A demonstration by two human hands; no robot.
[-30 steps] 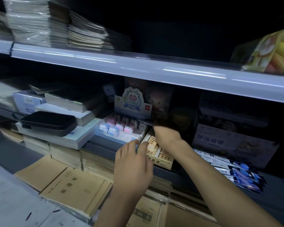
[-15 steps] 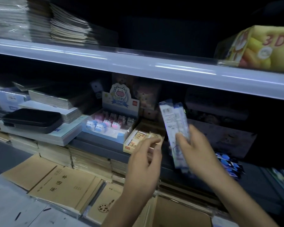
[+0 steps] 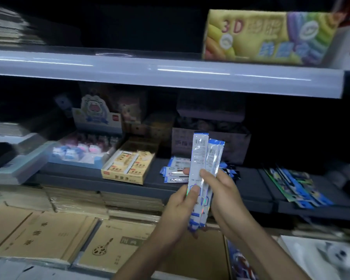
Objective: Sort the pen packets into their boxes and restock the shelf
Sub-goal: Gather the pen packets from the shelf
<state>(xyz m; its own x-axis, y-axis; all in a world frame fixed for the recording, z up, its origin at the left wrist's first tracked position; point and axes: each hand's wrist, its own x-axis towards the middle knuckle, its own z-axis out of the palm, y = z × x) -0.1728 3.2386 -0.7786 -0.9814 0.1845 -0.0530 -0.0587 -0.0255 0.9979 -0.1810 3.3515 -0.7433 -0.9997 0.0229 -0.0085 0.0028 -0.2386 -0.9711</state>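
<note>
Left hand (image 3: pixel 179 212) and right hand (image 3: pixel 225 196): fingers curled, both gripping two long white-and-blue plastic pen packets (image 3: pixel 200 158), held upright. Just beyond the fingertips: loose matching packets (image 3: pixel 175 171) lying on the dark shelf (image 3: pixel 251 184). Further left: open yellow cardboard box (image 3: pixel 127 165).

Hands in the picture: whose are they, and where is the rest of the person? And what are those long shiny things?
There is no machine here. A person wears a camera on the head, looking forward and down, so the body stays out of view. The left hand and the right hand together hold a few long pen packets upright. Behind them, loose packets lie on the dark shelf. To the left stand a yellow box of small cartons and a blue box of tiny cow figures. Brown notebooks lie below. On the upper shelf sits a colourful box marked 3D.
</note>
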